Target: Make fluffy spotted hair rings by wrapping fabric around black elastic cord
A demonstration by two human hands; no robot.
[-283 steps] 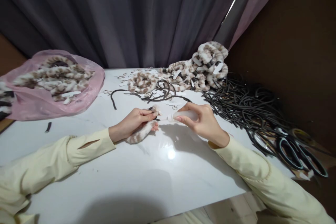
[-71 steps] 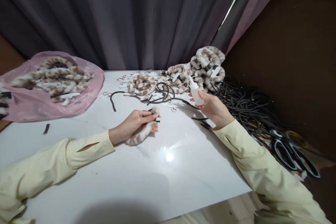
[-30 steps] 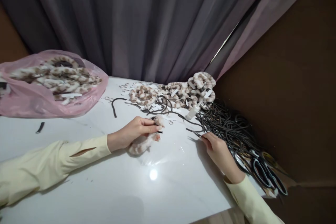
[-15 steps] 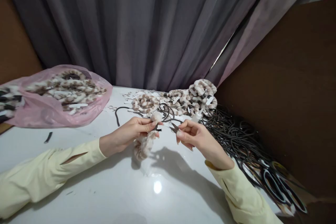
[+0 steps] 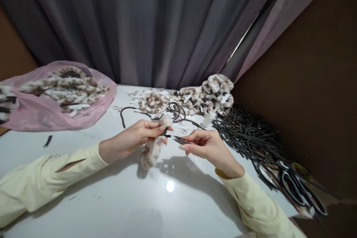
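My left hand (image 5: 131, 138) is closed on a fluffy white-and-brown plush strap (image 5: 150, 153), pinching it between thumb and fingers. Its curved lower part hangs below the hand, and a pale tuft shows above the thumb. A short black cord end (image 5: 168, 136) sticks out of the strap to the right. My right hand (image 5: 209, 147) grips small pointed thread snips (image 5: 180, 140), blades toward the left. Their tips are at or very near the cord end; contact cannot be made out. The snips' handle is mostly hidden in the fingers.
A pink plastic bag (image 5: 55, 122) of plush straps lies left. Behind my hands are more plush straps (image 5: 192, 95), a loose black cord (image 5: 126, 109) and a small white bottle (image 5: 208, 119). On the right are heaped black cords (image 5: 248, 130) and large scissors (image 5: 292, 189).
The snips in my right hand have moved left and turned flatter, bringing the tips to the cord end. My left hand still holds the strap. The view has tilted slightly.
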